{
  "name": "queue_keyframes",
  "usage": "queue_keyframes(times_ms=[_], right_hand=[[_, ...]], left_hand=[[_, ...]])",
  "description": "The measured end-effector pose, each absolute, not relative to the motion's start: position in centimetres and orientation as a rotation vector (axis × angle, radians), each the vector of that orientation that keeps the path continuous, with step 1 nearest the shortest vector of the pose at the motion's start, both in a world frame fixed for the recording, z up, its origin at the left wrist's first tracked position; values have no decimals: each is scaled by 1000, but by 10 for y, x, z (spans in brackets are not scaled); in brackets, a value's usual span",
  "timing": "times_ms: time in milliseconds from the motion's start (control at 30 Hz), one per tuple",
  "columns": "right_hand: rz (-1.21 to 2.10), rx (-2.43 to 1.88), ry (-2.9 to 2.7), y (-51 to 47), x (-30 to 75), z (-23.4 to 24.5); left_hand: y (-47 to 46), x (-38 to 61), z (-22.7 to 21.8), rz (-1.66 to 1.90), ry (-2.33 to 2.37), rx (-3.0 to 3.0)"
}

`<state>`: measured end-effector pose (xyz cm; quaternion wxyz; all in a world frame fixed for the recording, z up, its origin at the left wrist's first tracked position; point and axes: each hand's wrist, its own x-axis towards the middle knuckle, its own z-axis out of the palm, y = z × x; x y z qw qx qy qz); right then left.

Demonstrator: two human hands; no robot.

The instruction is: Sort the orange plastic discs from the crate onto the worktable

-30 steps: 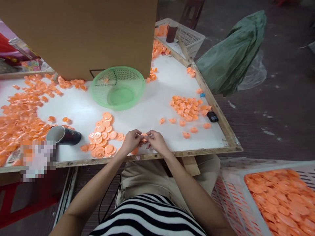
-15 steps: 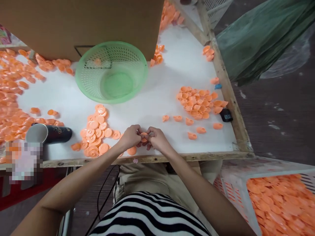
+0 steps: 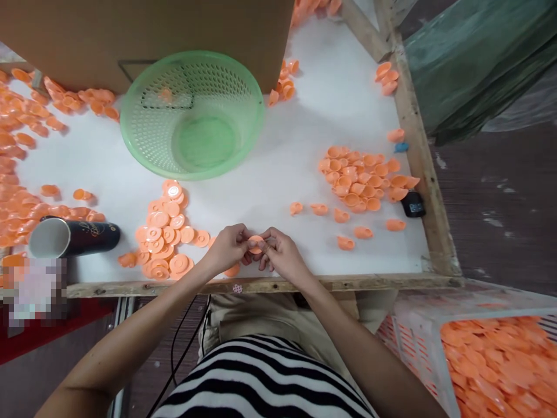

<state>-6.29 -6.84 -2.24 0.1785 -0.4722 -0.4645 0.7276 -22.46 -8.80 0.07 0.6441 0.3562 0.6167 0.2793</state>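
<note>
Between both hands is a small orange plastic disc (image 3: 256, 244), held just above the near edge of the white tabletop. My left hand (image 3: 230, 248) pinches its left side with closed fingers. Thumb and fingers of my right hand (image 3: 281, 251) grip the right side. Whether another part sits beneath the disc is hidden by the fingers. A heap of flat orange discs (image 3: 163, 229) lies left of my left hand. Off to the right is a cluster of orange cup-shaped pieces (image 3: 357, 177), with several single ones (image 3: 346, 242) nearer my right hand.
A green perforated basket (image 3: 191, 171) stands before a cardboard box (image 3: 174, 29). At left, a dark mug (image 3: 91, 239) lies on its side near a large orange pile (image 3: 17, 203). Wooden edging (image 3: 418, 157) borders the table; a crate of orange parts (image 3: 439, 316) is at lower right.
The camera view has shifted slightly. Both hands stay together on the disc, whose flat face now shows more fully between the thumbs.
</note>
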Motion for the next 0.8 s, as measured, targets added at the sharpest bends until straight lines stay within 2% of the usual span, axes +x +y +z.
queue_keyframes(times_ms=[467, 800], right_hand=[[2035, -1617, -1416, -54, -75, -6], [1951, -1562, -1421, -59, -80, -10]], left_hand=[[-73, -217, 3, 434, 1538, 803], [-80, -215, -5, 530, 1578, 863]])
